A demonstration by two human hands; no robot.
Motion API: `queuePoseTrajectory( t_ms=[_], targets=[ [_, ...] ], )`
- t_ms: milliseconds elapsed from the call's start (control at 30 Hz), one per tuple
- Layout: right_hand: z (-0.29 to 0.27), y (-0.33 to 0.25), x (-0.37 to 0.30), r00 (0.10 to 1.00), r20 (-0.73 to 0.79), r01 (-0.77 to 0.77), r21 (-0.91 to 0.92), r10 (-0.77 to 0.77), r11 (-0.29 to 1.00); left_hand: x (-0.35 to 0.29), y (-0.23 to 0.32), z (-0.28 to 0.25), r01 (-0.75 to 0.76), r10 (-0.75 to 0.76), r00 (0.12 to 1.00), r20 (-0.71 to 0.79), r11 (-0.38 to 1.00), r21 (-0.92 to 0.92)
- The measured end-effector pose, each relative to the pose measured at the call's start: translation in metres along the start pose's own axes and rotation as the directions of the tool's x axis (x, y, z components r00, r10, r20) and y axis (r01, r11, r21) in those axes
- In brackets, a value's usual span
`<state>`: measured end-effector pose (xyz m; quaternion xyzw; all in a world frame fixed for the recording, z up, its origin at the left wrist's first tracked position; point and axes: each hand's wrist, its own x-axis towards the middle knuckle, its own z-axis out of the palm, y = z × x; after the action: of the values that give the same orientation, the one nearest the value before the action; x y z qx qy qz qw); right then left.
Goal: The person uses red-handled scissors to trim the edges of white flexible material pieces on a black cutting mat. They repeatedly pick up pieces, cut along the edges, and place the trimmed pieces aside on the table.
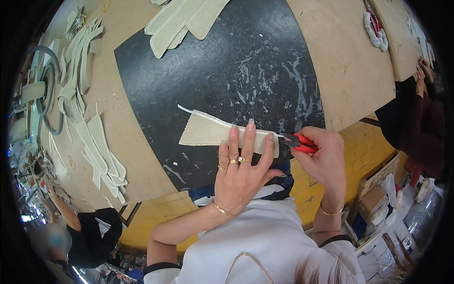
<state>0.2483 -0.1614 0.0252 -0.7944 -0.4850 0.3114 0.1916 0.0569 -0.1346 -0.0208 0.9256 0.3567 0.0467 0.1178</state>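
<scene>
My left hand (242, 176) lies flat with its fingers spread across a beige cut piece of material (202, 133), pressing it on the black mat (213, 80). A thin white strip (185, 109) runs along the far edge of that piece, and its loose end sticks out past the left corner. In my closed right hand (327, 154) is a pair of red-handled snips (305, 144) with dark blades. The blade tips are at the piece's right end, beside the white strip. Whether the blades touch the strip is too small to tell.
A stack of beige pieces (184, 26) sits at the mat's far edge. More beige pieces and strips (97, 146) are heaped on the table's left. Another red-handled tool with white wrapping (376, 33) lies at far right. Other people are at the left and right edges.
</scene>
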Motion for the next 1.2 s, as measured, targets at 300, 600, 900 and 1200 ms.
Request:
queuePoseTrajectory(
  t_ms=[300,600,900,1200],
  targets=[
    [-0.002,-0.024,0.018,0.992,-0.080,0.102,0.115,-0.093,0.988,0.002,-0.027,-0.013,0.072,-0.063,0.994,0.093,0.992,-0.107],
    [0.004,-0.058,0.053,0.977,-0.030,0.202,-0.182,-0.211,0.962,0.018,-0.061,-0.032,0.208,-0.197,0.978,0.067,0.946,-0.247],
    [0.034,-0.070,0.050,0.981,-0.160,0.075,-0.200,-0.108,0.977,0.013,-0.056,-0.017,0.231,-0.245,0.969,-0.021,0.935,-0.270],
    [0.040,-0.073,0.062,0.984,-0.145,0.057,-0.275,-0.100,0.960,0.011,-0.054,-0.020,0.324,-0.329,0.944,0.005,0.927,-0.188]
  ],
)
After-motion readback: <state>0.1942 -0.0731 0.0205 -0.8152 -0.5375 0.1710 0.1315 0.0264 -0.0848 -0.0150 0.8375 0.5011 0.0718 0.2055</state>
